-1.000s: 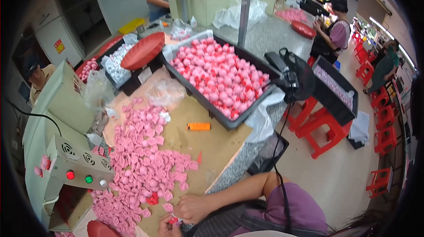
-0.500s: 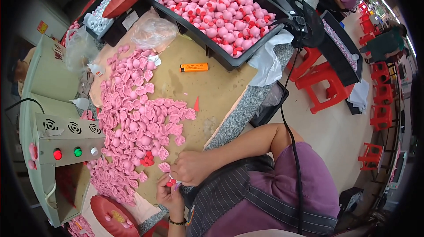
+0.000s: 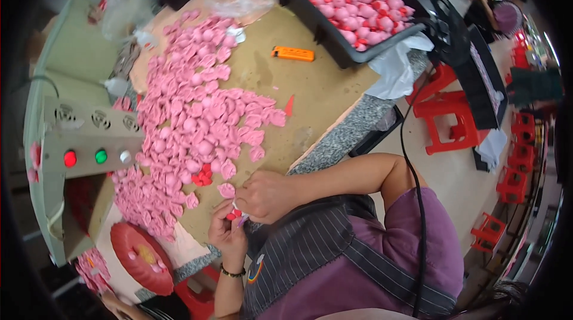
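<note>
My left hand (image 3: 223,230), with a beaded bracelet at the wrist, pinches a small red piece (image 3: 234,215). My right hand (image 3: 262,198) is curled closed right against it, over the same small work. A bit of white and purple shows between the fingers; what it is I cannot make out. Just beyond my fingertips lies one loose pink cupped rubbery piece (image 3: 226,190). A wide heap of such pink pieces (image 3: 197,111), some round and some petal-like, covers the table to the left. Several small red pieces (image 3: 203,175) lie at the heap's near edge.
A black tray (image 3: 352,60) of pink and red balls stands at the back. An orange lighter (image 3: 292,53) lies on the brown board (image 3: 316,84). At left is a pale machine with buttons (image 3: 89,135); a red dish (image 3: 128,254) sits near left. Red stools (image 3: 444,111) stand right.
The view has shifted, so the table and the heap sit differently in the picture. Both hands stay together on the small red piece. Another person's arm now shows at the lower left.
</note>
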The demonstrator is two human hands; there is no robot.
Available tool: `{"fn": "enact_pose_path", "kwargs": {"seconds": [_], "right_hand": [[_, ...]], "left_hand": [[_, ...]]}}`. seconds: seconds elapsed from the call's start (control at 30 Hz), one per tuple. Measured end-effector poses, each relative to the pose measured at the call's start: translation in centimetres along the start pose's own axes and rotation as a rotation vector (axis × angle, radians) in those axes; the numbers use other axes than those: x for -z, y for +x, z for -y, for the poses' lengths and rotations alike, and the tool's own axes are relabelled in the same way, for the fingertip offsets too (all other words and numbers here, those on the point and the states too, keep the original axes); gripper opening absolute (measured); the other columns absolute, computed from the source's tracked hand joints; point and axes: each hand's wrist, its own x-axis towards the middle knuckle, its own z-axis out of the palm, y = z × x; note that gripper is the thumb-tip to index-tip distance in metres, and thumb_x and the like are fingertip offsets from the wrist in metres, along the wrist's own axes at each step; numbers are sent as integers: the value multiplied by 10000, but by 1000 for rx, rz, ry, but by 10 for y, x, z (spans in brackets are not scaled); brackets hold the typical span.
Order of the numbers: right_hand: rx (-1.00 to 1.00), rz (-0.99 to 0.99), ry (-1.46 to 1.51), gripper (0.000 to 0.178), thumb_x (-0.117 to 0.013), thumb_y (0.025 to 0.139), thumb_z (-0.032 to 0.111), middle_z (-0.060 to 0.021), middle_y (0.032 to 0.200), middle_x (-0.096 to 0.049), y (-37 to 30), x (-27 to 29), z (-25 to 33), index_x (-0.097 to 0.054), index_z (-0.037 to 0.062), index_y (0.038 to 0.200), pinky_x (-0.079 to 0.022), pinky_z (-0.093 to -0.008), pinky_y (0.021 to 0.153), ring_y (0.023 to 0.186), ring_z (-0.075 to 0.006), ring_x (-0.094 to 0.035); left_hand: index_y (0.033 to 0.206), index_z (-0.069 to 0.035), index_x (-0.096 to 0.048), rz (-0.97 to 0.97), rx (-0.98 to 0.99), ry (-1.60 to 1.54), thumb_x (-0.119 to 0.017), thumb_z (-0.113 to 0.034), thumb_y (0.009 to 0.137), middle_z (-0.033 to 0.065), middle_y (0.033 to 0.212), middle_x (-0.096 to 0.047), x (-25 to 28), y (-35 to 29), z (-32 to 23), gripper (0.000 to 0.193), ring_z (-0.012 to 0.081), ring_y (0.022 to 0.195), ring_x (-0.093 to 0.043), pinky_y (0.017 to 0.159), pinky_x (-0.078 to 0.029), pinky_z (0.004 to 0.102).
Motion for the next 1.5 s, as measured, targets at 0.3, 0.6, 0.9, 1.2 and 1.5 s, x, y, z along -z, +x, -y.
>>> {"fn": "enact_pose_path", "kwargs": {"seconds": [0.3, 0.6, 0.9, 1.2, 1.5], "right_hand": [[-16, 105, 50, 233, -651, 570, 163, -80, 627, -474, 12, 17, -2, -506, 30, 695, -447, -357, 490, 563, -238, -553], [-381, -170, 489, 175, -550, 685, 52, -110, 679, -553, 13, 17, 1, -617, 4, 840, -432, -296, 522, 554, -231, -542], [-354, -57, -211, 398, -574, 635, -63, -109, 920, -556, 8, 46, 12, -603, 0, 1027, -455, -298, 533, 618, -248, -579], [-372, -175, 70, 281, -598, 711, -90, -129, 886, -558, 24, 42, 34, -602, -13, 981, -457, -275, 624, 717, -198, -570], [-274, -49, 28, 231, -651, 701, -35, -149, 867, -565, 28, 9, 13, -584, -28, 923, -477, -330, 601, 703, -280, -595]], "left_hand": [[995, 29, -582, -7, 0, 21, -570, 90, 784, 123, 1051, -579, -4, 12, -2, 220, 145, 881, -579, 693, -493, 234], [1024, 16, -541, -154, 140, -551, -641, -48, 816, 148, 1099, -591, 11, 16, 0, 240, 128, 840, -598, 726, -510, 258], [1021, -5, -542, -122, 53, -669, -617, -59, 839, 142, 1131, -548, 13, 19, 3, 204, 147, 824, -592, 712, -503, 275], [1027, 13, -530, -111, -68, -592, -579, 19, 839, 143, 1141, -520, 14, 21, 7, 194, 165, 920, -583, 773, -502, 300], [985, 7, -549, -310, -154, -162, -587, 120, 749, 107, 1029, -550, 55, 4, -17, 264, 150, 942, -551, 777, -461, 256]]}}
